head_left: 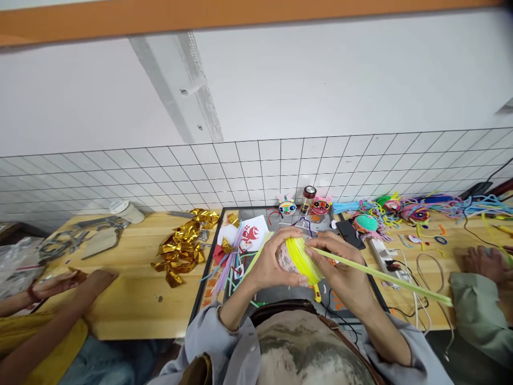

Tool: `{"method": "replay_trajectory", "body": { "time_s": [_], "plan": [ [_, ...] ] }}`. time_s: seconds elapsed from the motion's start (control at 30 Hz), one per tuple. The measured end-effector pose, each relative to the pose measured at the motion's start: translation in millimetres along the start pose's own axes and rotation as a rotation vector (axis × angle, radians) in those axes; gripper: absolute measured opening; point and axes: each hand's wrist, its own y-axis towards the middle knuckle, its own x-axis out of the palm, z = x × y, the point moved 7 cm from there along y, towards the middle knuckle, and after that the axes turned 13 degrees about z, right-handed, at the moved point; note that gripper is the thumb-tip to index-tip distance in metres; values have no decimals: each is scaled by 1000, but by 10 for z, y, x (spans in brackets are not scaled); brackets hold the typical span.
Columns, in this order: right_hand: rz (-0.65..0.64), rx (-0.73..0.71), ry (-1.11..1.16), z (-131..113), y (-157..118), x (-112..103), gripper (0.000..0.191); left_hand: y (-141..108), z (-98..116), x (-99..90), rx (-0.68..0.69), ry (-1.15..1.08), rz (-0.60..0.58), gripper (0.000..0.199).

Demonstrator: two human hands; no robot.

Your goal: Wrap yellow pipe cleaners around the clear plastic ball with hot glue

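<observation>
In my left hand (266, 262) is a round ball (285, 258) with a pale, printed-looking surface, gripped with fingers over the top and thumb below. Bright yellow pipe cleaners (301, 256) lie side by side over its right half. My right hand (340, 264) is closed at the ball's right side, pinching a long yellow-green pipe cleaner (385, 275) against it. The free end of that strip sticks out to the right, past my wrist. Beside my left hand lies a loose bunch of coloured pipe cleaners (230, 256). A yellow-handled tool (317, 293) is partly visible under the ball.
Decorated balls (287, 205) and a lidded glass bottle (307, 200) stand by the tiled wall. Rightward are a dark phone (350, 234), a power strip (382, 256) with cables and a co-worker's hand (487, 263). Leftward lie gold foil (182, 248) and another person's hands (96, 283).
</observation>
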Motion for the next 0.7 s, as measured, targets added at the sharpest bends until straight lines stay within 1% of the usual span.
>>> {"method": "replay_trajectory", "body": {
  "time_s": [0.1,0.2,0.4,0.6,0.7],
  "plan": [
    [2,-2,5,-24,-17,-22,12,20,23,17,44,8,-22,76],
    [0,10,2,-44,-26,-32,13,32,21,31,44,15,-41,76],
    [13,83,4,3,-33,-34,16,26,-37,26,-47,-9,-44,76],
    [-31,62,64,62,-20,5,14,13,-94,5,-138,-45,-31,78],
    [-33,72,69,75,-6,18,13,13,-99,-2,-157,-56,-29,77]
  ]
}}
